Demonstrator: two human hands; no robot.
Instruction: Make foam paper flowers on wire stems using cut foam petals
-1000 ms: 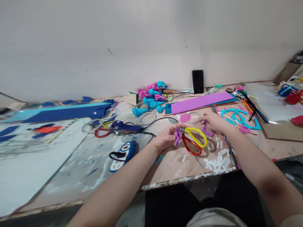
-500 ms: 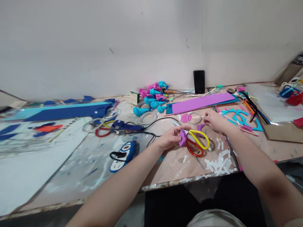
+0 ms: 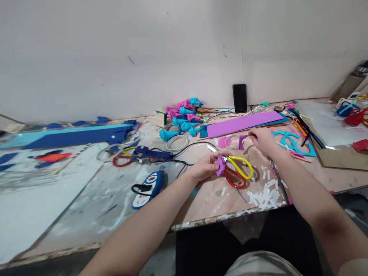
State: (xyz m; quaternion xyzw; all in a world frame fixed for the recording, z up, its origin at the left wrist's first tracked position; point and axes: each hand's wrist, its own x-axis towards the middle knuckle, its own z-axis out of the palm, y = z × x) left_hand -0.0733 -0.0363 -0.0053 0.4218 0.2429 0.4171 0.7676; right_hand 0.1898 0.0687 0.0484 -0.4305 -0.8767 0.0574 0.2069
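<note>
My left hand (image 3: 205, 167) is closed, pinching a small crumpled purple foam piece (image 3: 220, 166) between thumb and fingers. Right at that hand are scissors (image 3: 237, 180) with one yellow and one red handle; their blades run behind my fingers, and I cannot tell whether the hand bears on them. My right hand (image 3: 262, 140), farther back and to the right, pinches the end of a small purple foam strip (image 3: 240, 142). Behind this strip lie a white wire ring (image 3: 230, 147) and a pink foam circle (image 3: 222, 142).
White paper strips (image 3: 266, 195) are scattered near the front edge. A long purple foam sheet (image 3: 244, 123) lies at the back before a leaning phone (image 3: 239, 98). Wrapped blue and pink flowers (image 3: 184, 119) are heaped left of it. A blue-and-white device (image 3: 149, 188) stands left, near black cables.
My right hand has lifted away from the table and slightly back, bringing the purple strip up with it. My left hand and the scissors have stayed nearly in place.
</note>
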